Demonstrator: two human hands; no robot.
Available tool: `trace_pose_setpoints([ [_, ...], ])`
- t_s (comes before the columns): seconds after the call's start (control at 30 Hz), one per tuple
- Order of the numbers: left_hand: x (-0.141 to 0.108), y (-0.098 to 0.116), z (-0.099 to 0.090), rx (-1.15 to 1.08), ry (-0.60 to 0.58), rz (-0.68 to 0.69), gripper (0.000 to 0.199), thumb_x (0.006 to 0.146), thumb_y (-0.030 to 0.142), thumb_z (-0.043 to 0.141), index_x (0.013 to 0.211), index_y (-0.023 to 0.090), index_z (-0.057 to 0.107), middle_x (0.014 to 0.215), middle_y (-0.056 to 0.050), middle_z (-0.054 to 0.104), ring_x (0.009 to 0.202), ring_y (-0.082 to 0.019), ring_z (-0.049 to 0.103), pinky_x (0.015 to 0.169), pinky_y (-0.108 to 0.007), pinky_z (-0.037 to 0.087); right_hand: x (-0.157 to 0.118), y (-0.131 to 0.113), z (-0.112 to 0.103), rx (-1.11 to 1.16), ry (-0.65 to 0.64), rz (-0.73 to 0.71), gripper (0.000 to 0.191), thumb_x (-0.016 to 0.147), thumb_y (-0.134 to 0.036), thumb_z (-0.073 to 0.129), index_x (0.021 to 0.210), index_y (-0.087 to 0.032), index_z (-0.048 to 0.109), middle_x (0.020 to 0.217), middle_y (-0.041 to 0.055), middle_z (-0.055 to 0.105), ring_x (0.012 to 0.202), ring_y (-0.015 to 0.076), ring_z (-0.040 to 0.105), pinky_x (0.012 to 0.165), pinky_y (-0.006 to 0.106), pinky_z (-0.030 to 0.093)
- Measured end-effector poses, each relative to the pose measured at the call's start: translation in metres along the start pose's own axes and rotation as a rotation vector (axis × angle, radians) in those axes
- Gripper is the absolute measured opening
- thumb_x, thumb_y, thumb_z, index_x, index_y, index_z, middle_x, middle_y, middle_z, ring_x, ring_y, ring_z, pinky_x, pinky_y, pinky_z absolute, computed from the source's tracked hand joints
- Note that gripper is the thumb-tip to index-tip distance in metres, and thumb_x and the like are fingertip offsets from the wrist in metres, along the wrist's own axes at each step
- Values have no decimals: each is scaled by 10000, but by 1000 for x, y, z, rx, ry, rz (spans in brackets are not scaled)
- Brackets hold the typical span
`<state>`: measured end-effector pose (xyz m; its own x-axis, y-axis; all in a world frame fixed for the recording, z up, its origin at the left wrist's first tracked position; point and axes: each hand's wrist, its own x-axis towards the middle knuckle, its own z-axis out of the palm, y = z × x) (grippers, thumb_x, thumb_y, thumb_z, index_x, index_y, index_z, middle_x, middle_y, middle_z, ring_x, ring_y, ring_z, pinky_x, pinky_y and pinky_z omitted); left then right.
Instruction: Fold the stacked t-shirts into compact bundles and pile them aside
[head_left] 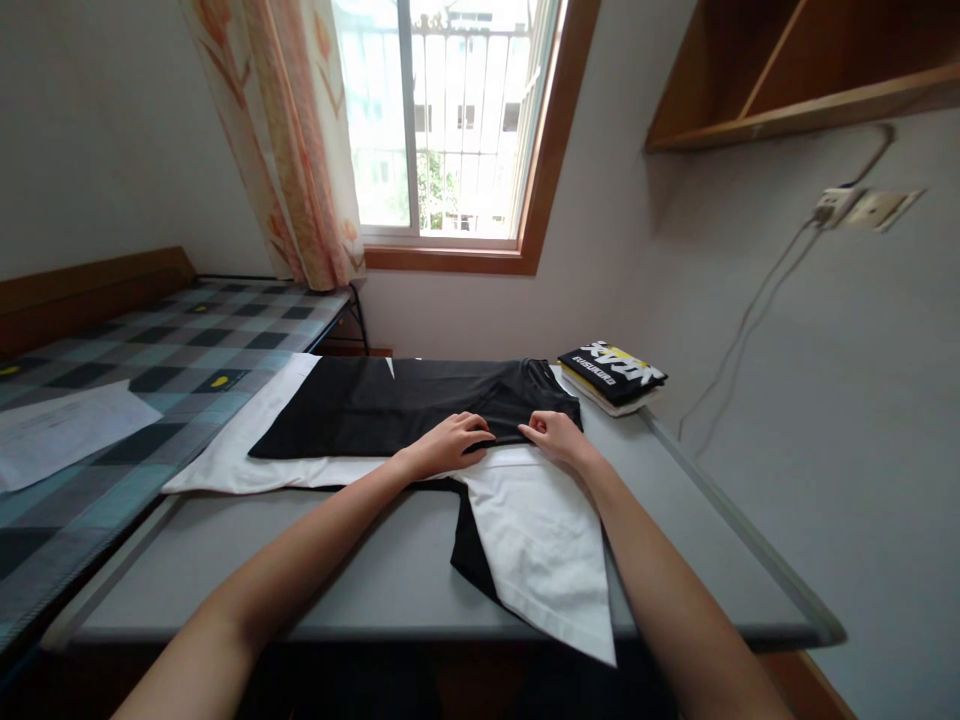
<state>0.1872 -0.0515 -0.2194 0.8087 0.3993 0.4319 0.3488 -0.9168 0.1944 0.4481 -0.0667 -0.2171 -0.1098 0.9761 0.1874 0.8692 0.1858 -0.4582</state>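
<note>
A black-and-white T-shirt [360,405] lies across the table, its black side panel folded over the white part. The collar end is at the right, and a white sleeve [544,535] with black beneath it spreads toward me, its tip hanging past the front edge. My left hand [454,443] is closed at the near edge of the black fold, thumb below the fingers. Just to its right, my right hand [556,436] pinches the same edge near the collar end. Part of the cloth under both hands is hidden.
Folded clothes with printed lettering [611,378] sit at the table's far right corner. On the left, a bed with a checked cover [187,335] adjoins the grey table [360,560], with a paper sheet [71,430] on it. A cable [739,330] hangs along the right wall.
</note>
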Motion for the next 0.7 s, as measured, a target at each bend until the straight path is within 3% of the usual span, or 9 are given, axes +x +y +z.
trace_pose_setpoints([
  [0.1,-22,-6,-17,19,-28,-9,347,923,352,562,1239,232,640,1204,-86,615,1114,-199,559,1001,-355,433,1,3,-2,66,-31,-34,324,822,-469,581,657,-195,627,613,5,617,586,135,522,547,240,315],
  [0.2,-57,-26,-41,26,-48,-131,334,950,419,499,1163,237,681,1196,-76,623,1096,-190,570,996,-341,436,3,6,-3,85,-32,-39,359,849,-497,547,685,-194,648,640,18,636,608,148,547,577,250,350],
  [0.3,-99,-57,-68,151,-34,-373,398,978,442,392,1096,233,710,1185,-75,631,1081,-202,577,1004,-359,428,7,10,-4,-43,100,34,400,889,-528,494,772,-201,693,805,70,693,761,203,597,690,295,404],
  [0.43,-151,-96,-98,440,32,-817,499,975,480,298,1144,228,695,1289,-91,594,1203,-259,508,1035,-410,394,10,20,-3,-192,353,199,463,937,-532,398,1056,-213,712,1156,129,667,1075,299,556,888,408,407],
  [0.57,-179,-116,-106,564,3,-1154,603,951,564,266,1340,228,582,1437,-112,501,1370,-339,352,1084,-493,317,11,29,2,-178,304,207,554,951,-569,335,1265,-226,637,1399,115,541,1239,309,477,991,458,380],
  [0.7,-183,-121,-103,511,-138,-1185,680,937,628,223,1459,251,443,1536,-110,390,1411,-341,318,1113,-534,251,9,29,6,-243,217,218,612,953,-598,302,1376,-234,552,1463,111,482,1303,309,429,1029,493,363],
])
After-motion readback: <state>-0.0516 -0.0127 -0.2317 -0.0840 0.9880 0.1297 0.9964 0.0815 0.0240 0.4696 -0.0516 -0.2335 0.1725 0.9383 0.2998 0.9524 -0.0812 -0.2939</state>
